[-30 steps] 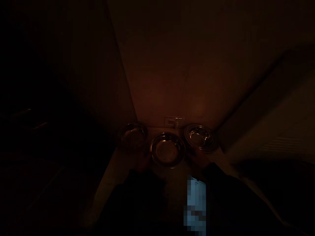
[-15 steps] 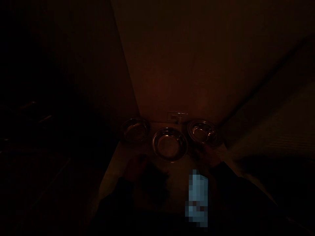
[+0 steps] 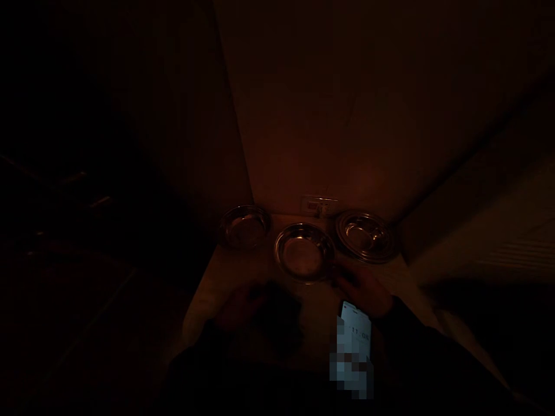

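The scene is very dark. A shallow round metal dish (image 3: 303, 254) sits in the middle of a small pale tabletop (image 3: 318, 323). My right hand (image 3: 366, 289) is at its right side, fingertips by the rim; it is too dim to see whether they grip it. Below the dish, my left hand (image 3: 238, 303) has its fingers curled at the edge of a dark, cloth-like thing (image 3: 280, 318) and seems to hold it. A phone (image 3: 355, 341) with its screen lit lies below my right hand, partly pixelated.
Another metal dish (image 3: 245, 227) stands at the back left, and stacked metal dishes (image 3: 366, 237) at the back right. Behind the tabletop rises a wall (image 3: 303, 115) with a socket plate (image 3: 319, 205) low on it.
The view has shifted slightly. My right hand has drawn back from the right-hand dishes, down toward the middle dish's rim. The dark cloth-like thing has changed outline beside my left hand.
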`<state>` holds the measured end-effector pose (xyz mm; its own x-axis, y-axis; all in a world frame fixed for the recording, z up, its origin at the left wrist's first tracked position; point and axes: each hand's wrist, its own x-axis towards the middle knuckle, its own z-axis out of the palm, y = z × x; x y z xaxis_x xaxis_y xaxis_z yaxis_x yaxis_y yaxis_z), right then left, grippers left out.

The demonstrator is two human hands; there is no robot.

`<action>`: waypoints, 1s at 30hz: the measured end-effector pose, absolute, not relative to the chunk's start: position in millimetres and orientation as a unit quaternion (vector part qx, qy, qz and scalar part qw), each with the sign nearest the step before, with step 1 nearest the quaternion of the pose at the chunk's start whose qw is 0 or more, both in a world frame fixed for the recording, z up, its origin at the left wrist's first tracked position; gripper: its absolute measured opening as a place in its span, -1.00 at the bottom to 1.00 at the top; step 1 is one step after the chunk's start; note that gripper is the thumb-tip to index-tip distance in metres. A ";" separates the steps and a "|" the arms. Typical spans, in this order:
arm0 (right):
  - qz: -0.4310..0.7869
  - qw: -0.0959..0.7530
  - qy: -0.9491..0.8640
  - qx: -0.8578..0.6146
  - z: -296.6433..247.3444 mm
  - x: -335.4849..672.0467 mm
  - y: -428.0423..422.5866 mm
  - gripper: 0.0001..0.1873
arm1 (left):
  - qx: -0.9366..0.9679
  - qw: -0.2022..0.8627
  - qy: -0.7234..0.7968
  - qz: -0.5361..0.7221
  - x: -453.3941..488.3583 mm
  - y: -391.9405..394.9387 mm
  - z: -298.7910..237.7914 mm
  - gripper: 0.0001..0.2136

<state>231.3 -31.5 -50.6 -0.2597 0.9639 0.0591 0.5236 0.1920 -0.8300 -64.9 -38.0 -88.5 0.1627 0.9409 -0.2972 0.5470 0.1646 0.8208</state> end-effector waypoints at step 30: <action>0.604 0.516 -0.445 -0.412 -23.8 156.9 -52.6 -0.37 | 0.570 0.520 0.520 0.368 -2.5 -74.1 -21.6 -0.36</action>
